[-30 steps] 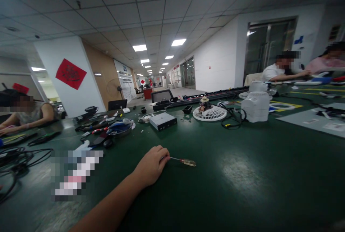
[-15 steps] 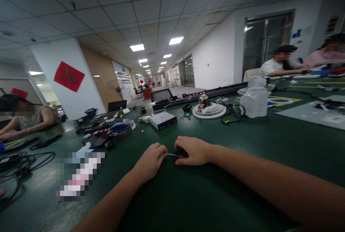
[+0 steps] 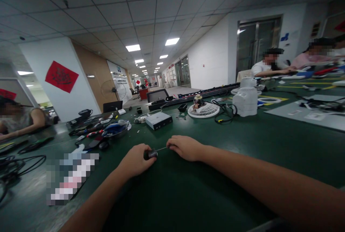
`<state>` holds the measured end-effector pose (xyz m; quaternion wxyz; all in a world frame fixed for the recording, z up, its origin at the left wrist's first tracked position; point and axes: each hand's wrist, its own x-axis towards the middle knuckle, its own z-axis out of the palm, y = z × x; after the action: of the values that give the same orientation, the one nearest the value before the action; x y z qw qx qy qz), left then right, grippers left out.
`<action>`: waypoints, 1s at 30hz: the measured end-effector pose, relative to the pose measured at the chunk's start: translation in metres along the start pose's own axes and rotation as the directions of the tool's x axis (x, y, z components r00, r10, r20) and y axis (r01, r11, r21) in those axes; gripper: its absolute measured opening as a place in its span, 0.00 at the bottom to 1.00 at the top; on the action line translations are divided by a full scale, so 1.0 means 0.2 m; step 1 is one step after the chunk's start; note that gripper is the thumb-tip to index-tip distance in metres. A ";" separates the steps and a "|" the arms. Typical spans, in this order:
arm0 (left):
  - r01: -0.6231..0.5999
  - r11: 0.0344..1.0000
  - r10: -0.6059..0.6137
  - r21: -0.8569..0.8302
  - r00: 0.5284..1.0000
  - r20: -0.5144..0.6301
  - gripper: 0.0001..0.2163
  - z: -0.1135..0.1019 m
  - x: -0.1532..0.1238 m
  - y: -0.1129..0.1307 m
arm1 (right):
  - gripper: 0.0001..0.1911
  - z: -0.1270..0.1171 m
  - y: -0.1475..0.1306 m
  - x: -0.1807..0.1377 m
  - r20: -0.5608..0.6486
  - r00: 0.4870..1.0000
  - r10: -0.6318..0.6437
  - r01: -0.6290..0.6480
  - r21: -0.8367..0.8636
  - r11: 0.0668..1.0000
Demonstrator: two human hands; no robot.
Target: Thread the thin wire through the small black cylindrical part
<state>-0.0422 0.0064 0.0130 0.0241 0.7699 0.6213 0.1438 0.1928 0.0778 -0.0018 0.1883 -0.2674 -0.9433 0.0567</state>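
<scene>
A short dark cylinder [image 3: 152, 153] with a greyish rounded end sits in my left hand [image 3: 136, 160], gripped between thumb and fingers. A thin light rod [image 3: 162, 148] runs from it toward my right hand [image 3: 183, 147]. My right fingertips are pinched together at the rod's far end, above the green tabletop [image 3: 172, 189]. Whether rod and cylinder are one piece, I cannot tell. A silver and black box shaped like a disc drive [image 3: 158, 120] lies just beyond my hands.
Behind stand a white fan grille [image 3: 204, 110] with exposed parts, a black cable [image 3: 228, 111] and a white plastic housing [image 3: 244, 101]. Tools and a blue cloth-like bundle [image 3: 115, 128] clutter the left, near a mouse [image 3: 104, 145]. People sit at both sides.
My left hand has moved left and its fingers have opened wider around the cylinder, which now shows. My right hand has shifted left and its fingers have drawn together. The view has turned slightly right.
</scene>
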 end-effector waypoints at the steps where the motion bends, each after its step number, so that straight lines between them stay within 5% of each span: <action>1: -0.006 1.000 0.006 0.002 1.000 -0.005 0.13 0.00 0.00 0.01 | 0.13 0.00 0.00 0.00 -0.016 1.000 0.015 -0.015 -0.010 1.000; 17: -0.001 0.993 -0.010 -0.117 0.995 -0.095 0.11 0.02 0.01 0.02 | 0.10 -0.01 -0.02 0.00 -0.161 0.981 0.111 -0.126 -0.080 0.989; 30: -0.079 0.992 0.066 -0.100 0.989 -0.130 0.10 0.04 0.00 0.01 | 0.13 -0.04 -0.07 -0.02 -0.153 0.987 -0.056 0.019 -0.232 0.973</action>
<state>-0.0374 0.0075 0.0065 0.0200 0.7789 0.5848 0.2256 0.1923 0.0643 0.0063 0.2314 -0.2732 -0.9305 -0.0777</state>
